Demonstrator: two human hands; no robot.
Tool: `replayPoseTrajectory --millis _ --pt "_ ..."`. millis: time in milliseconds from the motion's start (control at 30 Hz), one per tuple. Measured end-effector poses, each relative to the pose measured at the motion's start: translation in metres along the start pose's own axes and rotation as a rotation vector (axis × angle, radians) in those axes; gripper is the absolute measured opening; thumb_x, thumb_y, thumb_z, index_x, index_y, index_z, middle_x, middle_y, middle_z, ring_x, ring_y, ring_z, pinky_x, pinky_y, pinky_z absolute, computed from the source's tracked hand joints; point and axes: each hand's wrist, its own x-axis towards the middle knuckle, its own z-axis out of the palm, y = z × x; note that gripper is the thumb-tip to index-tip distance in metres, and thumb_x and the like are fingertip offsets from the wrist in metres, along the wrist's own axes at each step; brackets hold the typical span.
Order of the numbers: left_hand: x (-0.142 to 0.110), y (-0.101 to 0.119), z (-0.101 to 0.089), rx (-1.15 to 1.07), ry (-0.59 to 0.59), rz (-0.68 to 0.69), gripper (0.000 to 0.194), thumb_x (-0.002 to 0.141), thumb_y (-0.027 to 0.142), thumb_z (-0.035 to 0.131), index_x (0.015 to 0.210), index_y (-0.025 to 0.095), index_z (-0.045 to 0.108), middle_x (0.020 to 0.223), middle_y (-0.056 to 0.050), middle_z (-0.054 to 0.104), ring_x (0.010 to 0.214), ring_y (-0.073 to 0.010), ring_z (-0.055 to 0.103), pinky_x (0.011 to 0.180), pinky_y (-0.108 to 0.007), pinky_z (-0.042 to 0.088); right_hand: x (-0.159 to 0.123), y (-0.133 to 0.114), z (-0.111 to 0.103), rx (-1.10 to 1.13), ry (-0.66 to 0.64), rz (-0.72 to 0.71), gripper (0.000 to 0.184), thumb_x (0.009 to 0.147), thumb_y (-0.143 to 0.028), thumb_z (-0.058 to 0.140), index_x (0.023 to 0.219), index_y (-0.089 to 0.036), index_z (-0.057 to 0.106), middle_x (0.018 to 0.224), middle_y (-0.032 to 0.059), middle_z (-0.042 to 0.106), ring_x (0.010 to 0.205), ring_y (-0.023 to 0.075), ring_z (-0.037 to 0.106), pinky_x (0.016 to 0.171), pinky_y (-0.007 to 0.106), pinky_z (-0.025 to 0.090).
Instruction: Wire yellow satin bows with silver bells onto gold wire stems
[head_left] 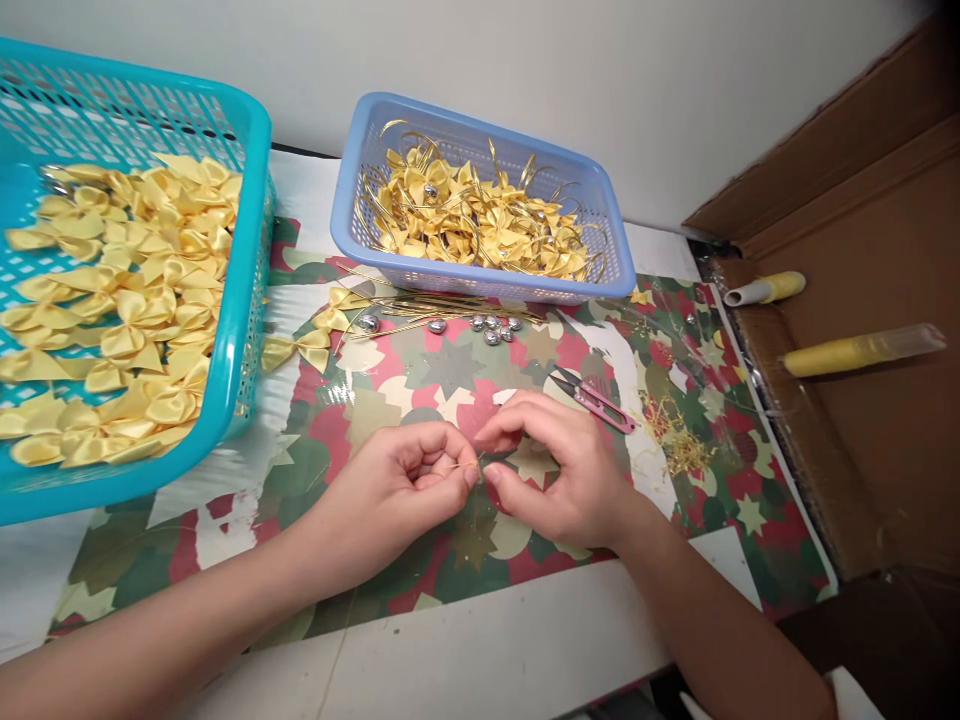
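Note:
My left hand [427,475] is closed in a pinch on a thin yellow thread [466,463], which ends in a small loop or knot at the thumb tip. Just to its right, my right hand [562,465] has its thumb and forefinger apart, close to the thread's end; I see nothing held between them. Pink-handled thread snips [596,398] lie on the patterned table cover beyond my right hand. Farther back are several silver bells or beads [492,328], a bundle of gold cords [450,305] and a loose yellow ribbon bow [296,350].
A turquoise basket [259,250] of yellow bows stands at the left. Behind the cords sits a blue basket [480,278] with bows on gold cords. Thread scraps [679,435] lie to the right, near a cardboard wall [847,280] with two yellow thread spools or tubes [862,350] sticking out.

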Motion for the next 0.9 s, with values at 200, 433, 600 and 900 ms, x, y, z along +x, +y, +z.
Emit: replayPoseTrajectory --millis 200,433,600,900 --pt "0.000 0.000 0.002 0.011 0.004 0.001 0.020 0.083 0.032 0.052 0.069 0.018 0.051 0.053 0.009 0.027 0.048 -0.0068 0.022 0.042 -0.017 0.018 0.000 0.002 0.003 -0.155 0.100 -0.189 0.016 0.080 -0.006 0.053 0.073 -0.019 0.057 0.062 0.0004 0.061 0.060 0.0142 0.054 0.065 0.032 0.040" --pt "0.001 0.001 0.000 0.014 0.006 0.015 0.018 0.084 0.030 0.051 0.070 0.018 0.052 0.054 0.009 0.028 0.048 -0.0066 0.023 0.042 -0.017 0.020 0.001 0.003 0.003 -0.190 0.117 -0.175 0.016 0.078 -0.007 0.050 0.071 -0.020 0.054 0.059 -0.0005 0.056 0.058 0.0138 0.051 0.063 0.032 0.040" --pt "0.000 0.000 0.000 0.012 0.002 0.013 0.020 0.085 0.032 0.050 0.071 0.018 0.051 0.054 0.009 0.028 0.048 -0.0067 0.023 0.043 -0.018 0.020 0.002 0.002 0.002 -0.171 0.149 -0.116 0.016 0.077 -0.008 0.049 0.069 -0.021 0.053 0.059 -0.0013 0.057 0.057 0.0138 0.052 0.064 0.033 0.041" --pt "0.001 -0.003 0.000 -0.024 0.063 0.045 0.024 0.087 0.038 0.052 0.073 0.018 0.053 0.062 0.005 0.040 0.056 -0.0092 0.034 0.051 -0.020 0.027 -0.004 -0.008 0.004 0.060 -0.100 0.171 0.016 0.074 -0.021 0.066 0.068 -0.019 0.051 0.065 -0.0021 0.054 0.060 0.0114 0.048 0.056 0.025 0.040"
